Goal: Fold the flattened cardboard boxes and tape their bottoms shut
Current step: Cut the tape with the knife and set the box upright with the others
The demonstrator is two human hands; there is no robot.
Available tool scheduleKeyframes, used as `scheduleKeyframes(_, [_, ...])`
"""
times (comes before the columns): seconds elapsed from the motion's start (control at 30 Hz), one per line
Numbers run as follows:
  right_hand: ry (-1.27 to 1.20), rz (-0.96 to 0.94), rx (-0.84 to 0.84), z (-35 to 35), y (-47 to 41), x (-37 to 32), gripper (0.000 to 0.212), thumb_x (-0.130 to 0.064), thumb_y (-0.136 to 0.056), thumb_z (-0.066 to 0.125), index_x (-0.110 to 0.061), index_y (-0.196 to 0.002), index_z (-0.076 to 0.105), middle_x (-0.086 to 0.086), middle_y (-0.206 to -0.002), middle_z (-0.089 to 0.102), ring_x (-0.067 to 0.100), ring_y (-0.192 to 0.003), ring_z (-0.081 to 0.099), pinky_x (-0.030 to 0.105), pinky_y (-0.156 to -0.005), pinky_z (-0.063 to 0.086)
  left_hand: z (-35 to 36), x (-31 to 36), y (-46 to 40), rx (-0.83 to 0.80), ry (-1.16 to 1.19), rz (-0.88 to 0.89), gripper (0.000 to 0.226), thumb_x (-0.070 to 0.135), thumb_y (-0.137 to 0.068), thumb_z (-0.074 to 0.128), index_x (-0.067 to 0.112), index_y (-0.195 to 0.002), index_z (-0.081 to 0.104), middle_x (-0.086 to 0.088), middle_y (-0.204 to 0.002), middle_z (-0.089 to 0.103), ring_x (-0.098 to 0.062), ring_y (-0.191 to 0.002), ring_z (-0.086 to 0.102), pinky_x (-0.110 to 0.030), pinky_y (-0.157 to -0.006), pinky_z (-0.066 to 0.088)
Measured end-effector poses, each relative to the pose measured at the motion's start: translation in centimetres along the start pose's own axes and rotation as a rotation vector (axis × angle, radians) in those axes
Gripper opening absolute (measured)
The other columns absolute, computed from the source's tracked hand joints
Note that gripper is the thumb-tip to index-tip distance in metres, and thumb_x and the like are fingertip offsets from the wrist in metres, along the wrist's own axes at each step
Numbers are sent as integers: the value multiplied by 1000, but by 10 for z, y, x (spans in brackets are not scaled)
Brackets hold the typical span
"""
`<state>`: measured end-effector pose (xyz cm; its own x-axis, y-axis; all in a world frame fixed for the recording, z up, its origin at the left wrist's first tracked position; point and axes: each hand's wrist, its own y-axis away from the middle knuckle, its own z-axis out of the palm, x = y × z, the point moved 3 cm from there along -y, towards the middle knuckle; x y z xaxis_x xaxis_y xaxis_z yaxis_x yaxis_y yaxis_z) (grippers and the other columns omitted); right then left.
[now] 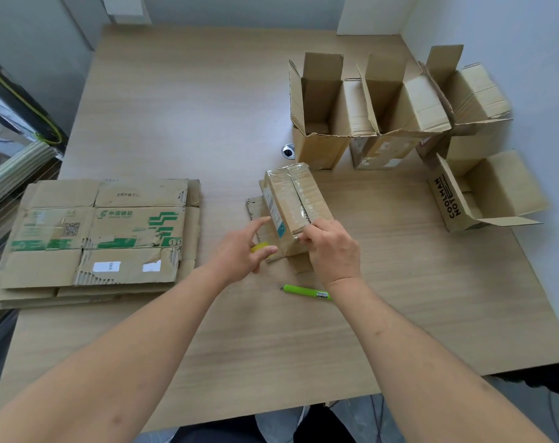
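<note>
Risking a crooked or lifting tape (299, 199) seam if the box (295, 206) tips sideways while being pressed. Right hand (330, 247) curling, pinching the tape end at the near edge of the upturned box mid-table. Left hand (244, 247) hovering just beside it, fingers loosely spread, gripping nothing; yellow roll (258, 247) showing behind it.

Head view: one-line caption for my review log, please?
Right hand presses tape on an upturned box, left hand open beside it, flat boxes stacked left.
</note>
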<state>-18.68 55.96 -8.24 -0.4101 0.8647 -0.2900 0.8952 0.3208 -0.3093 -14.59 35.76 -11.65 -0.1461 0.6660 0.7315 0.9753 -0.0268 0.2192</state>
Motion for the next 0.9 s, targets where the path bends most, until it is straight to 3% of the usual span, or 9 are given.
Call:
scheduleKeyframes(0.17, [-147,52,-53,-1,6,1,11,-20,-82,79,-24,-83,68,-9,-92,64,21,-91,60,33,-59,51,-2,9,11,-21,49,-10,11,34,-105,60,29,-114,56,0,-61,71,0,-47,54,-35,-68,53])
scheduleKeyframes(0.3, [-280,-52,-52,-4,17,9,15,-27,-88,77,-23,-102,73,-5,-109,64,21,-104,57,35,-87,50,0,19,12,50,44,-38,11,31,-105,59,29,-96,54,2,-60,71,2,-44,51,-32,-61,49])
scheduleKeyframes(0.37, [-251,-91,37,-7,30,17,11,-29,-91,76,-20,-97,73,-1,-104,61,23,-98,57,33,-84,48,2,22,13,74,36,-51,12,32,-105,59,30,-94,53,4,-60,71,6,-47,53,-30,-62,48])
scheduleKeyframes(0.43, [-229,-79,12,-4,45,26,12,-32,-92,74,-20,-89,71,-2,-92,57,23,-87,56,35,-72,48,4,23,15,100,29,-55,12,33,-104,59,30,-94,54,6,-60,71,7,-48,55,-31,-64,51])
scheduleKeyframes(0.5, [-236,-5,-179,9,60,36,17,-37,-88,78,-21,-89,71,-2,-88,57,24,-85,58,35,-68,49,6,24,17,122,32,-55,12,34,-103,61,30,-93,54,6,-59,71,3,-47,55,-35,-67,56])
scheduleKeyframes(0.6, [-149,99,-481,28,76,46,28,-45,-82,81,-24,-99,74,-3,-99,61,22,-96,60,32,-72,47,8,25,19,163,34,-55,13,38,-101,64,31,-92,56,6,-58,71,1,-47,56,-36,-70,58])
scheduleKeyframes(0.7, [-70,142,-617,38,89,52,33,-45,-83,80,-27,-109,73,-3,-107,62,22,-105,59,29,-75,43,9,27,20,178,43,-57,15,40,-100,66,32,-91,57,6,-59,71,0,-44,55,-35,-67,57])
scheduleKeyframes(0.8, [-47,136,-591,41,100,53,22,-41,-91,72,-26,-107,71,-3,-106,61,23,-105,59,31,-72,46,10,28,22,189,59,-70,14,39,-99,67,31,-91,58,5,-58,71,0,-42,53,-34,-62,56])
scheduleKeyframes(0.9, [-142,113,-456,34,107,51,16,-33,-97,62,-18,-100,65,2,-97,64,30,-91,62,38,-67,48,10,29,25,205,81,-86,12,35,-99,68,29,-91,60,5,-58,71,0,-42,53,-31,-60,53])
